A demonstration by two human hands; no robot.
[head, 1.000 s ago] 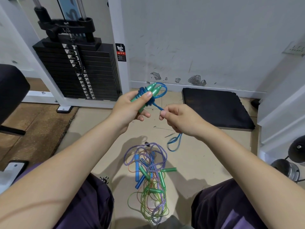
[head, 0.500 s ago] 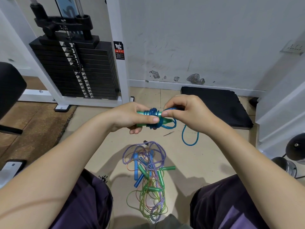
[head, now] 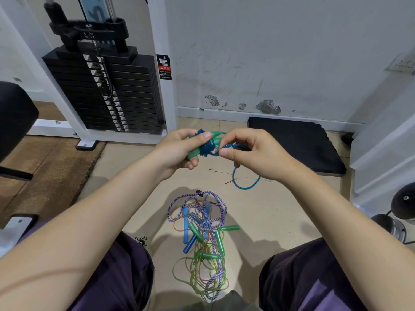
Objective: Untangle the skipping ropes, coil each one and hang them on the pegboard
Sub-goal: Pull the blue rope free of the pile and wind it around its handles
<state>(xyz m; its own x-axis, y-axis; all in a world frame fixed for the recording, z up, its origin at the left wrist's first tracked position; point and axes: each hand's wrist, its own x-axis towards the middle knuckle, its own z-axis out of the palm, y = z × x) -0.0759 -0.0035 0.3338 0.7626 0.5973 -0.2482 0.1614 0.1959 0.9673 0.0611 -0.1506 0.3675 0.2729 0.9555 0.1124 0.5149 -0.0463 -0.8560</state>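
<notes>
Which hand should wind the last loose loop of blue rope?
Probably the right hand: it already pinches the blue rope just above its hanging loop, while the left hand grips the green handles.

The tangled ropes (head: 202,239) lie on the floor (head: 280,221) at six o'clock, between the knees. The weight stack (head: 107,95) stands at ten o'clock; the mat (head: 298,142) lies at two o'clock against the wall (head: 269,52).
</notes>
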